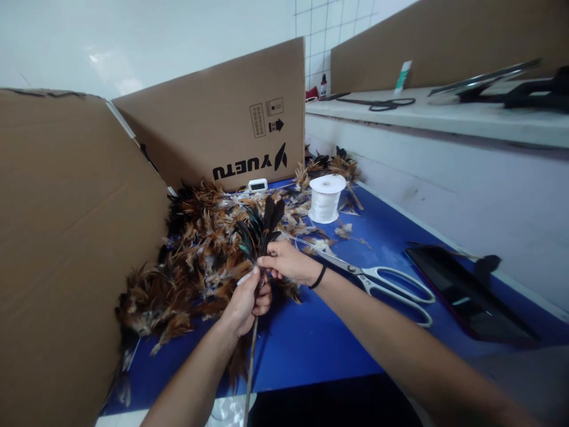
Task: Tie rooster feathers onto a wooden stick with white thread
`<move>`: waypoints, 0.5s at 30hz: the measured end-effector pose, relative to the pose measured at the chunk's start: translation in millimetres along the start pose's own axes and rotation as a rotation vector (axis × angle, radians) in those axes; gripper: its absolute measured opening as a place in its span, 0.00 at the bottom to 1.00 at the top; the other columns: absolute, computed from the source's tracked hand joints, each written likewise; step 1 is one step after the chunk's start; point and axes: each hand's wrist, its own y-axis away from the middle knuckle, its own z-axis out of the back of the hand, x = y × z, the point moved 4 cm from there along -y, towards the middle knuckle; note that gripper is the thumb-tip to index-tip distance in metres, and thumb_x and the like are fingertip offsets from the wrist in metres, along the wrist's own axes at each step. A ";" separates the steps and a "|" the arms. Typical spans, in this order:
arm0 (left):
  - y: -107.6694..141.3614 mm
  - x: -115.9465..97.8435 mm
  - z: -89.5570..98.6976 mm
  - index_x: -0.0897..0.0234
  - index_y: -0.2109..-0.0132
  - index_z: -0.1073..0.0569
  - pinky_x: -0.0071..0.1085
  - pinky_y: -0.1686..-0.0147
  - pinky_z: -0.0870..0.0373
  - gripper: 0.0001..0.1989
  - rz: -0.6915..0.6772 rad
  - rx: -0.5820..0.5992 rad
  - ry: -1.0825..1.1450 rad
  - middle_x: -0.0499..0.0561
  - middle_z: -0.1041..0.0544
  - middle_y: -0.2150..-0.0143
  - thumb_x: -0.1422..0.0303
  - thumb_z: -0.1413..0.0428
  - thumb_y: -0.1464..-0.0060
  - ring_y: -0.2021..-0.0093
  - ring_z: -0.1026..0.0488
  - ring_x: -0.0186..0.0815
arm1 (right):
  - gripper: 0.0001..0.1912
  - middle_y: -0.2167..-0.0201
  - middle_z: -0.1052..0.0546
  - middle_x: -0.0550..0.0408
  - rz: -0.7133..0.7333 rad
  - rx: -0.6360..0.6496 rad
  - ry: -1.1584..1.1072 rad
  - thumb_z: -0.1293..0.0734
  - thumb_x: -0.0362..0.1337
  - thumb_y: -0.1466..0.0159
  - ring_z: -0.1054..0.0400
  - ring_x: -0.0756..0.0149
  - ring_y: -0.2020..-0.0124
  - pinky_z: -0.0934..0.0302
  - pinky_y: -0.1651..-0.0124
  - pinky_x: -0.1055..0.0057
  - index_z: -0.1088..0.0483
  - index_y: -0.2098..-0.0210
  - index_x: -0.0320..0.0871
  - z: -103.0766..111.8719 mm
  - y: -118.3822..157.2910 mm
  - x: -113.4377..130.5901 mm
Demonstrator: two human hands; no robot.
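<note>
My left hand (252, 302) is closed around the base of a bunch of dark feathers (260, 228), which fan upward with a green sheen. A thin stick (251, 367) runs down from below that fist toward the front edge of the table. At the lower part of the bunch, my right hand (284, 261) pinches with thumb and fingers. What exactly sits between its fingertips is partly hidden, though feather stems show there. Brown and tan feathers (195, 249) lie in a loose heap behind and left of both hands.
Large scissors (391, 284) lie right of my right forearm. A spool of white ribbon (326, 201) stands behind them. Farther right rests a dark tablet-like slab (466, 290). Cardboard panels (213, 118) wall the back and left. A small white digital display (258, 185) sits by the back panel.
</note>
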 end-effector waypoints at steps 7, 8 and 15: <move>-1.4 0.7 -0.4 0.66 0.64 0.38 0.17 0.86 0.65 0.21 0.018 0.076 -0.006 0.39 0.47 0.78 0.52 0.44 0.49 0.83 0.57 0.19 | 0.13 0.90 0.36 0.65 0.003 0.089 -0.009 0.37 0.28 0.41 0.42 0.77 0.87 0.48 0.83 0.80 0.43 0.80 0.42 0.9 -4.6 -2.7; -1.6 0.7 0.0 0.66 0.63 0.38 0.17 0.86 0.65 0.21 0.013 0.080 -0.009 0.39 0.47 0.77 0.52 0.44 0.49 0.83 0.57 0.19 | 0.13 0.90 0.35 0.65 0.007 0.094 -0.007 0.37 0.29 0.40 0.42 0.77 0.87 0.47 0.83 0.80 0.42 0.79 0.42 1.6 -5.1 -4.1; -2.9 -3.2 7.9 0.65 0.68 0.41 0.16 0.86 0.63 0.22 -0.050 0.008 0.032 0.39 0.47 0.77 0.52 0.42 0.51 0.83 0.55 0.19 | 0.08 0.82 0.30 0.61 0.149 -0.055 0.237 0.37 0.38 0.39 0.39 0.75 0.81 0.48 0.76 0.77 0.34 0.72 0.41 11.2 32.1 -5.9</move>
